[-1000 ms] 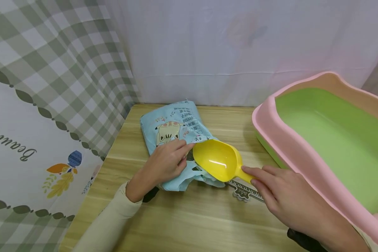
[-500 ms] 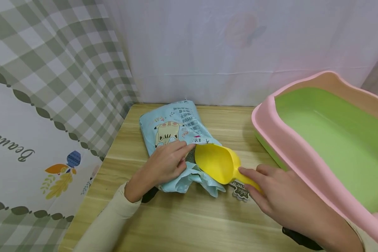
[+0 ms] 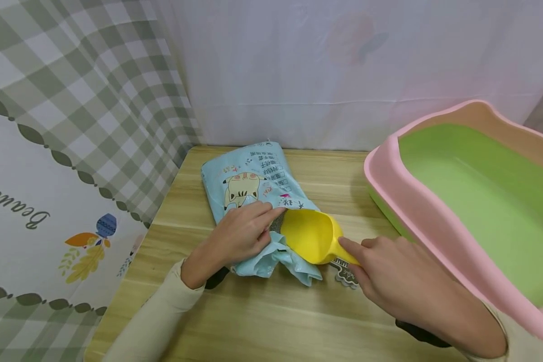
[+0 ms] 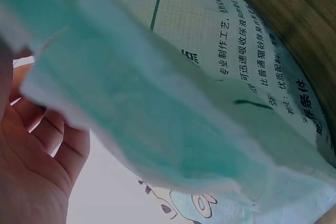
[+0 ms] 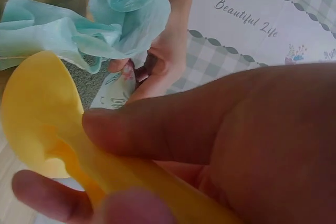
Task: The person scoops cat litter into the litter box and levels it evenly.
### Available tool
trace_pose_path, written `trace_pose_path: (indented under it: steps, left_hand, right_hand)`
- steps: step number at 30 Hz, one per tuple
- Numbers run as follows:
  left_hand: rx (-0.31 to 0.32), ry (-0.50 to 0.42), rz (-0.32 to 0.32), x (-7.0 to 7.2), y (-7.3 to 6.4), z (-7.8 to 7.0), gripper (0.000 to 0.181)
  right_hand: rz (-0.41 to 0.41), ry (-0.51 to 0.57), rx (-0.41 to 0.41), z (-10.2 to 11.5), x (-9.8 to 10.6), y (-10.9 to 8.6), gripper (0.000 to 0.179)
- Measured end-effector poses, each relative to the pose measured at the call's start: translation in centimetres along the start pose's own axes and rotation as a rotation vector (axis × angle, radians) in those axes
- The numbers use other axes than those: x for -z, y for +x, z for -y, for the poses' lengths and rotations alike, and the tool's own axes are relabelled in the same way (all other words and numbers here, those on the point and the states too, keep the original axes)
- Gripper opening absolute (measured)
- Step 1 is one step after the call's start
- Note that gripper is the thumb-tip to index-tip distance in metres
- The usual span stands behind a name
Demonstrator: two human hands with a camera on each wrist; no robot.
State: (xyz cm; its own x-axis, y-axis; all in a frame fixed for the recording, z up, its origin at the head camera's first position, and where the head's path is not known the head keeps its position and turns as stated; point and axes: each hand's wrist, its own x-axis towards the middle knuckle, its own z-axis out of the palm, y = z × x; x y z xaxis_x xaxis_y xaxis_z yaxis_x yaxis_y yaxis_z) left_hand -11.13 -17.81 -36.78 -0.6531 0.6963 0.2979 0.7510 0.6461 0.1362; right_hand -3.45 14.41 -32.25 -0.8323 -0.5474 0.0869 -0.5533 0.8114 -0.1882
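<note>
A light-blue bag [image 3: 246, 173] printed with a cartoon cat lies on the wooden table, its torn mouth toward the right front. My left hand [image 3: 242, 231] grips the upper edge of that mouth and holds it up. Grey cat litter [image 5: 86, 83] shows inside the opening. In my right hand [image 3: 400, 274] is the handle of a yellow scoop [image 3: 309, 239], with thumb and fingers around it. The scoop's front edge is inside the bag's mouth, against the litter, and its bowl looks bare. The bag's crumpled lower flap [image 3: 276, 259] hangs below the scoop.
At the right stands a large litter box with a pink rim [image 3: 402, 186] and a green inside. A flat grey piece with a scalloped edge [image 3: 345, 275] lies on the table [image 3: 271, 317] partly under the scoop. Curtains hang behind and at the left.
The scoop has tilted and shifted slightly down, its front lip now at the litter in the opening. My right hand has moved slightly left. The bag's lower flap has sagged; my left hand stays put.
</note>
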Motion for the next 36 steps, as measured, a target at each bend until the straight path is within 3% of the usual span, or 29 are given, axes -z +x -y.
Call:
trace_pose_path:
  steps: [7,14,25,36]
  left_hand:
    - [-0.010,-0.001,-0.011,-0.1,0.0,0.1,0.049]
    - [-0.005,-0.013,-0.029,-0.2,-0.1,0.2,0.047]
    - [-0.002,-0.001,-0.016,-0.1,-0.2,0.1,0.048]
    - [-0.007,0.021,-0.008,0.1,-0.2,0.1,0.052]
  right_hand:
    - [0.046,0.035,0.008,0.5,0.5,1.2,0.017]
    - [0.041,0.084,0.025,0.5,-0.1,1.9,0.013]
    - [0.045,0.107,-0.026,1.2,-0.5,2.1,0.013]
    - [-0.040,0.140,0.019,1.1,-2.3,2.6,0.010]
